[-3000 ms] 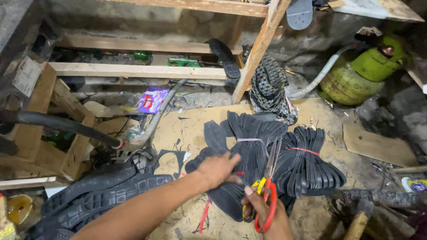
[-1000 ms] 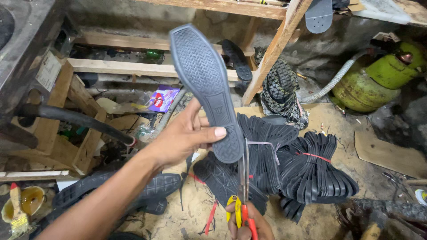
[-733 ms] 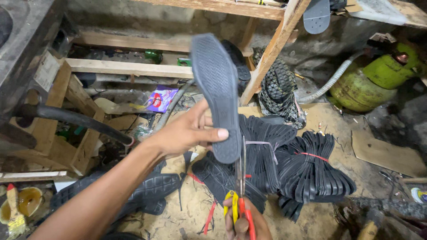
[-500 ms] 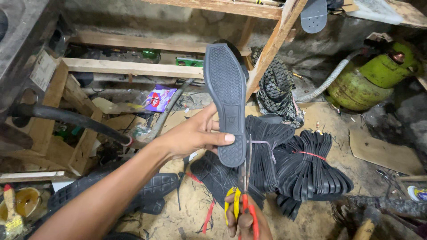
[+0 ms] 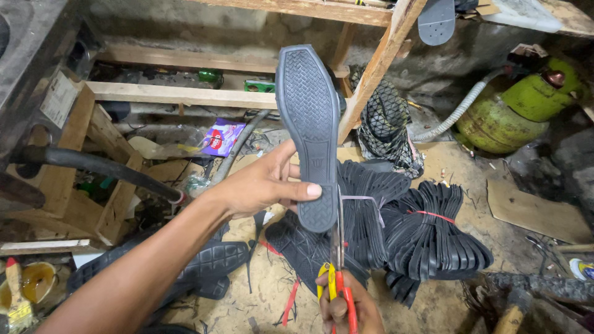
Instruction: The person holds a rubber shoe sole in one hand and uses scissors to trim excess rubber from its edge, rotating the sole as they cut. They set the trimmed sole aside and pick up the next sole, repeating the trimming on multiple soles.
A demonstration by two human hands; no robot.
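The left hand (image 5: 260, 185) holds a black rubber shoe sole (image 5: 307, 130) up in the air, tread side facing the camera, its toe end pointing toward the wooden shelf rail (image 5: 185, 94) and its heel end low. The fingers are closed around the sole near the heel: the thumb (image 5: 296, 190) lies flat across the tread and the other fingers wrap behind it.

Just below, the right hand (image 5: 346, 306) grips a pair of scissors (image 5: 337, 272) with yellow and red handles, fingers shut through the loops. The blades point straight up and meet the right edge of the sole's heel; they look nearly closed, though how far they bite into the rubber I cannot tell.

On the sandy floor (image 5: 272, 291) beneath the hands lies a fan of more black soles (image 5: 365, 216), one bundle tied with a pale band, and beside it to the right a second bundle (image 5: 436, 232) bound with a red band. A few loose soles (image 5: 204, 266) rest lower left. A slanted wooden post (image 5: 377, 65) rises behind the held sole, with a dark patterned cloth (image 5: 387, 120) hanging just beside it. Off to the right a green gas cylinder (image 5: 513, 111) lies tilted with a grey corrugated hose (image 5: 458, 111) running from it. A black hose (image 5: 93, 164) crosses at left, above a brush (image 5: 17, 294) by a yellow tub
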